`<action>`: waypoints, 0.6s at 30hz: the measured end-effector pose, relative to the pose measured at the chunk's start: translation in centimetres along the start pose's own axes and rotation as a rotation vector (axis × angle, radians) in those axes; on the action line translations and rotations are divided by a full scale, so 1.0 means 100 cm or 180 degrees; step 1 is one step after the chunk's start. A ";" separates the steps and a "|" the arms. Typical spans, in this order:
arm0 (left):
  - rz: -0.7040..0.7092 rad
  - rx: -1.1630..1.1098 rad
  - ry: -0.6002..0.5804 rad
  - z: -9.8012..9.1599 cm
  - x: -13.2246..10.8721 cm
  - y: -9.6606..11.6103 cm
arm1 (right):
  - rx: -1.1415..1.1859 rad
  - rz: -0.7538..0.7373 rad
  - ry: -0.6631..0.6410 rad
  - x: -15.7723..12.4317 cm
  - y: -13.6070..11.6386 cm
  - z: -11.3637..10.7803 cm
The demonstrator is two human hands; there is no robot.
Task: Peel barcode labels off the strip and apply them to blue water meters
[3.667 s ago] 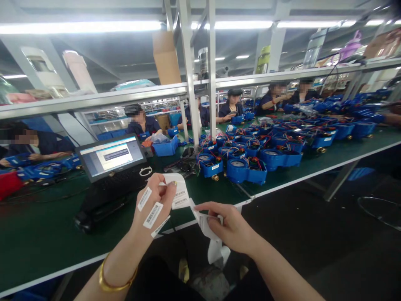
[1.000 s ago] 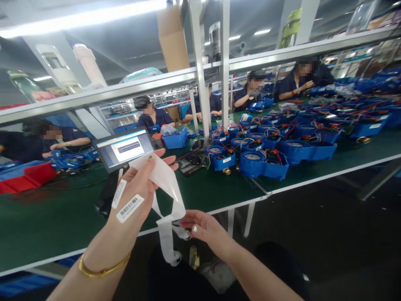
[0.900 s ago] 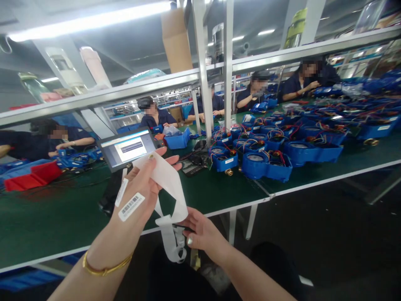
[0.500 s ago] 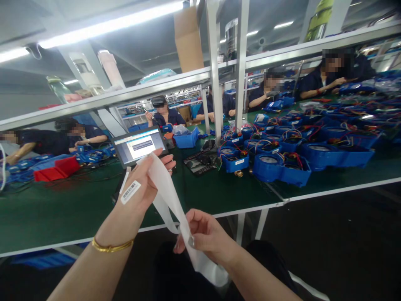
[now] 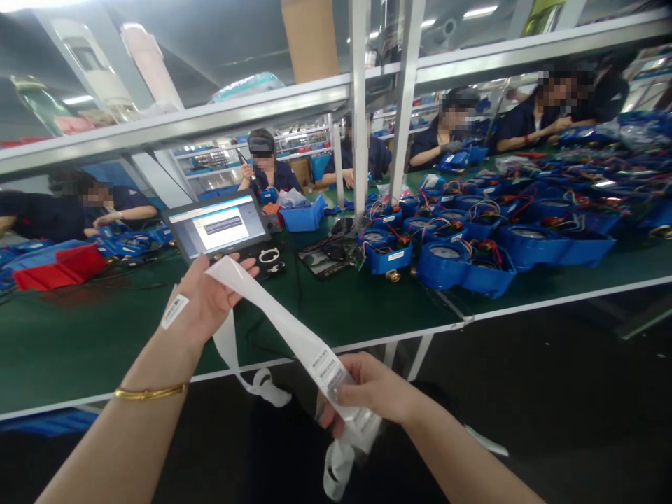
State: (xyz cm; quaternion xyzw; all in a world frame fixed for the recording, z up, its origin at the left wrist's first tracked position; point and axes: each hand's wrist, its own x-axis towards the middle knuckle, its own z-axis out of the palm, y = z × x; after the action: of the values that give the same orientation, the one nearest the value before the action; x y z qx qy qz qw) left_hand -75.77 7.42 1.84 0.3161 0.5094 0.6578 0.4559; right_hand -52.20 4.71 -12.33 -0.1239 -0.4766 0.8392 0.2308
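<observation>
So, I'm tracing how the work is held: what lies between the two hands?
In the head view, a white label strip slants from the left hand down to the right hand, with printed barcodes near the latter.

Ceiling lights (image 5: 479, 12) glare above a dim floor (image 5: 556, 399), right edge blurred.

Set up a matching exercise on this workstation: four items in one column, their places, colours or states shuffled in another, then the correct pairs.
Column one
1. White label strip
2. Bracelet
3. Laptop
4. Red bin

Column two
A. Open, with its screen lit
B. On the green tabletop, toward the picture's left edge
C. Runs between the left hand and the right hand
D. Gold in colour

Right pairs: 1-C, 2-D, 3-A, 4-B
</observation>
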 end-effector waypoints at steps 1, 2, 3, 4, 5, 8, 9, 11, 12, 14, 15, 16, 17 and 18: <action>-0.0198 0.0091 -0.0284 0.001 -0.006 -0.010 | -0.0025 0.0024 0.0089 0.003 -0.005 0.001; -0.0376 0.0199 -0.0593 0.003 -0.014 -0.020 | -0.0041 0.0055 0.0150 0.006 -0.010 0.003; -0.0501 0.0320 -0.0886 0.006 -0.022 -0.032 | -0.0046 0.0094 0.0174 0.010 -0.015 0.005; -0.0563 0.0448 -0.1116 0.008 -0.031 -0.042 | -0.0038 0.0134 0.0180 0.014 -0.019 0.007; -0.0582 0.0600 -0.1252 0.011 -0.038 -0.051 | -0.0010 0.0173 0.0168 0.018 -0.022 0.009; -0.0563 0.0742 -0.1082 0.017 -0.045 -0.063 | 0.0061 0.0257 0.0147 0.025 -0.022 0.013; -0.0520 0.0659 -0.0932 0.017 -0.042 -0.062 | 0.0043 0.0283 0.0131 0.025 -0.019 0.012; -0.0363 0.0447 -0.0643 0.010 -0.030 -0.055 | -0.0066 0.0341 0.0094 0.020 -0.009 0.006; -0.0294 0.0381 -0.0522 0.004 -0.023 -0.050 | -0.0153 0.0391 0.0101 0.015 -0.004 0.000; -0.0210 0.0310 -0.0303 -0.011 -0.009 -0.039 | -0.0365 0.0523 0.0214 0.002 0.008 -0.016; -0.0157 0.0309 -0.0208 -0.018 -0.003 -0.034 | -0.0475 0.0587 0.0320 -0.006 0.014 -0.024; -0.0108 0.0322 -0.0119 -0.025 0.001 -0.030 | -0.0579 0.0641 0.0428 -0.014 0.018 -0.032; -0.0050 0.0342 -0.0051 -0.032 0.004 -0.027 | -0.0664 0.0671 0.0529 -0.023 0.021 -0.040; 0.0027 0.0363 0.0036 -0.037 0.007 -0.024 | -0.0733 0.0688 0.0602 -0.030 0.022 -0.046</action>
State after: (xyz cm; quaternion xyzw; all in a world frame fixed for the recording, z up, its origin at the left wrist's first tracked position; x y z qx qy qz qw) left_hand -78.67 6.79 -1.52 0.3400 0.5473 0.6314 0.4315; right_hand -48.21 5.61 -16.65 -0.2783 -0.5296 0.7836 0.1674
